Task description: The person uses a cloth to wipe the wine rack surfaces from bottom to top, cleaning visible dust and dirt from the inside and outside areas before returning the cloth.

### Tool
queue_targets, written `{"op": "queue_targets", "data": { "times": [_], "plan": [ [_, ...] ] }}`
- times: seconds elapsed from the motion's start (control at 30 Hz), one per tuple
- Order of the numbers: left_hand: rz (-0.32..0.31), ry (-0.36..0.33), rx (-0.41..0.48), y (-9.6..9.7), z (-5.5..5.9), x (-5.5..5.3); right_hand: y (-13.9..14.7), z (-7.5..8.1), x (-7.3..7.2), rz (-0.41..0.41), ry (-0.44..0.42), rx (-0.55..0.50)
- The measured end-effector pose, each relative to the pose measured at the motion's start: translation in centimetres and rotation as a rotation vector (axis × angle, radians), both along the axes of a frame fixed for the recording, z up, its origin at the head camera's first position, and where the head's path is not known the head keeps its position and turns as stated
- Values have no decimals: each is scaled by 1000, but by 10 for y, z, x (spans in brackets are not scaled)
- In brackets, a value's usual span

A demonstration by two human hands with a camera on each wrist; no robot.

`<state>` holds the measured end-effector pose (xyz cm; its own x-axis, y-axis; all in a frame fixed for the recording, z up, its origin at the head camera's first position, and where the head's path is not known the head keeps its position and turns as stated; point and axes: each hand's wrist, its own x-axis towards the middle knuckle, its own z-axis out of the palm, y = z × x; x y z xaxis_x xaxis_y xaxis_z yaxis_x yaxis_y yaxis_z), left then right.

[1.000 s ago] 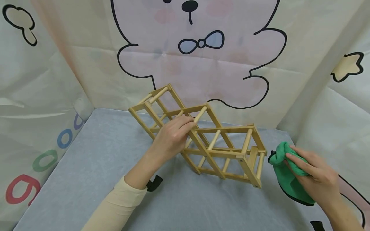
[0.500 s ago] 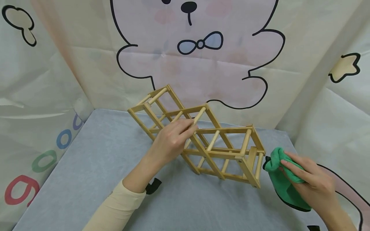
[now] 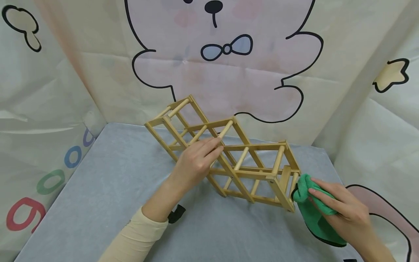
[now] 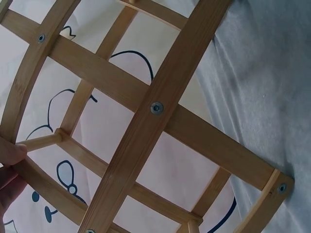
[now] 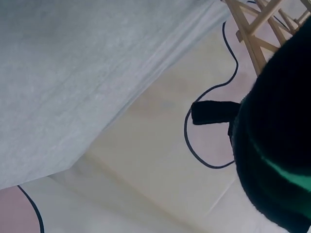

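Note:
A wooden lattice rack of slats and round dowels stands on the grey-blue cloth, its metal screws visible in the left wrist view. My left hand grips the rack near its middle; in the left wrist view its fingertips are at a dowel's end. My right hand holds a bunched green cloth with a dark edge, beside the rack's right end. The cloth overlaps that end in the head view; whether it touches the wood I cannot tell. In the right wrist view the cloth hides the right hand.
A grey-blue cloth covers the table. Pale printed curtains surround it at the back and sides. A black strap piece shows by the left wrist.
My right hand has moved left with the green cloth, from apart to the rack's right end. The left hand has slid slightly down along the rack; the rack has stayed in place.

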<state>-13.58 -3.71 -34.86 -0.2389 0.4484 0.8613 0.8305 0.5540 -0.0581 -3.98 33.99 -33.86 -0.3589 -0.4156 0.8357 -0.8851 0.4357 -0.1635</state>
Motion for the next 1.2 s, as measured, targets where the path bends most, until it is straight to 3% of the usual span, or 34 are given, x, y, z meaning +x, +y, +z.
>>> {"op": "queue_targets", "data": {
  "times": [0.13, 0.33, 0.63, 0.87, 1.2],
  "plan": [
    [15, 17, 13, 1, -1, 0, -3, -1, -4, -1, -8, 11],
    [12, 14, 28, 2, -3, 1, 5, -4, -10, -148, 34, 101],
    [11, -21, 29, 1, -7, 1, 28, -14, -27, -253, -43, 176],
    [7, -48, 51, 2, -7, 3, 29, -8, -36, -268, -41, 205],
    [0, -32, 84, 4, -11, 1, 18, 18, -63, -220, -57, 258]
  ]
}}
